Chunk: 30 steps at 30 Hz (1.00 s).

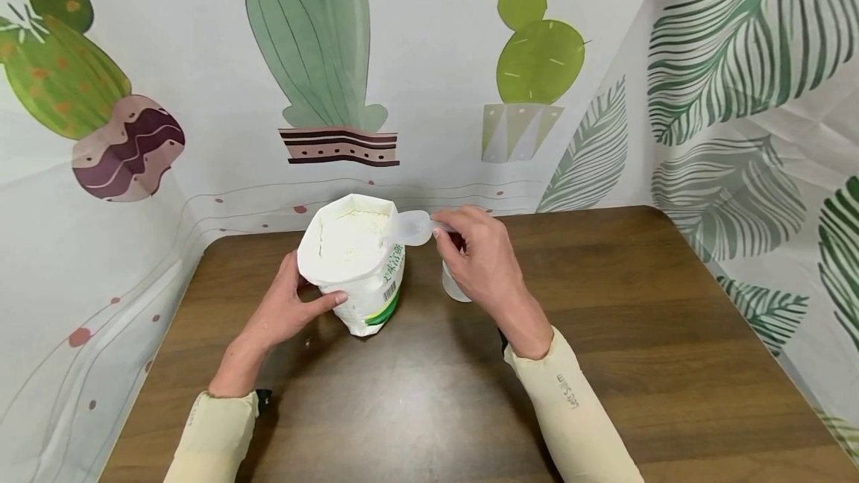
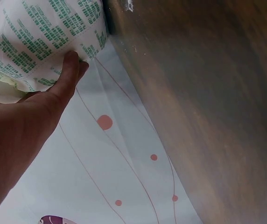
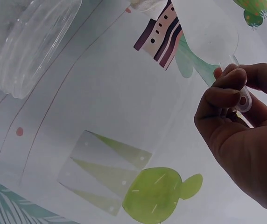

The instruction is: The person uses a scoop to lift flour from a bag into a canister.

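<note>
A white paper bag (image 1: 359, 291) with green print, open at the top, stands tilted on the table and is filled with white powder (image 1: 354, 235). My left hand (image 1: 285, 310) grips its left side, thumb across the front; the left wrist view shows the fingers against the bag's printed side (image 2: 35, 39). My right hand (image 1: 485, 256) pinches the handle of a translucent plastic scoop (image 1: 413, 228). The scoop's bowl overlaps the bag's right rim. Below the right hand stands a clear plastic jar (image 1: 455, 288), partly hidden by it; its ridged rim shows in the right wrist view.
The brown wooden table (image 1: 429, 401) reaches back to a white wall cloth (image 1: 436, 58) printed with cacti and leaves. Small white specks (image 2: 129, 5) lie on the table by the bag.
</note>
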Each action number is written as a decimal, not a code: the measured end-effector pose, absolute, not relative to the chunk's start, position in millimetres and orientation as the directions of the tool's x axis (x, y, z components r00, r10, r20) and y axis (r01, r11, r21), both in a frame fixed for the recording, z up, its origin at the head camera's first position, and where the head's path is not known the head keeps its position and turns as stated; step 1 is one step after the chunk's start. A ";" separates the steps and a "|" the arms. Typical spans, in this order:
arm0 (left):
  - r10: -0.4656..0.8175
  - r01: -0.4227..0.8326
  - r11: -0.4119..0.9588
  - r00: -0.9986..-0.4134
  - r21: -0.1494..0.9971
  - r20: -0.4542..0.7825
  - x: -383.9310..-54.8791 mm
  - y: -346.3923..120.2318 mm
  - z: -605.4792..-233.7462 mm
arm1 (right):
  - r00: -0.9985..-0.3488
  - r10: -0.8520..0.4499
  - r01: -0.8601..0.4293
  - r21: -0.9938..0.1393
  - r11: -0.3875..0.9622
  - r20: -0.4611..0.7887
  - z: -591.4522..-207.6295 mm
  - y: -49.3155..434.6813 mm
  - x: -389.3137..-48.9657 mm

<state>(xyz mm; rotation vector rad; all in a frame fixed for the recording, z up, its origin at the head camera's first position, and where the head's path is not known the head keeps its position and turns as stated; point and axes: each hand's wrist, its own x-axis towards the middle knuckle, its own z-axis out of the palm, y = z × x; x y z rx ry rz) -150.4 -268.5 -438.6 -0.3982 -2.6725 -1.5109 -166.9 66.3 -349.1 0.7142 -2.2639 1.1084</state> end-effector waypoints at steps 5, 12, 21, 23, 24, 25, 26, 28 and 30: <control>0.194 0.254 0.496 -0.964 0.830 0.179 -150.9 -268.6 -439.3 | -0.711 -0.246 -0.662 -0.510 0.550 0.658 -349.4 62.6 -167.7; 0.204 0.279 0.486 -0.958 0.828 0.203 -152.6 -268.6 -441.2 | -0.672 -0.261 -0.682 -0.442 0.583 0.693 -347.4 57.3 -166.3; 0.204 0.274 0.482 -0.959 0.832 0.198 -150.0 -267.5 -440.3 | -0.645 -0.279 -0.684 -0.374 0.627 0.712 -345.1 48.8 -165.0; 0.205 0.270 0.479 -0.960 0.835 0.193 -149.7 -267.0 -440.2 | -0.631 -0.285 -0.690 -0.354 0.631 0.722 -345.6 46.6 -165.6; 0.203 0.267 0.474 -0.960 0.839 0.190 -149.5 -266.7 -440.1 | -0.623 -0.287 -0.694 -0.345 0.632 0.727 -346.1 45.7 -166.1; 0.204 0.268 0.477 -0.960 0.837 0.191 -149.2 -266.9 -440.0 | -0.617 -0.289 -0.697 -0.338 0.632 0.732 -346.4 44.8 -166.4; 0.202 0.265 0.477 -0.961 0.838 0.189 -149.1 -266.8 -439.8 | -0.610 -0.291 -0.701 -0.330 0.632 0.737 -347.0 43.8 -167.0; 0.198 0.263 0.479 -0.962 0.838 0.189 -149.1 -267.1 -439.5 | -0.600 -0.292 -0.705 -0.320 0.633 0.745 -347.6 42.1 -167.7; 0.198 0.262 0.480 -0.962 0.837 0.188 -149.3 -267.4 -439.0 | -0.595 -0.289 -0.707 -0.317 0.632 0.750 -347.2 40.7 -167.6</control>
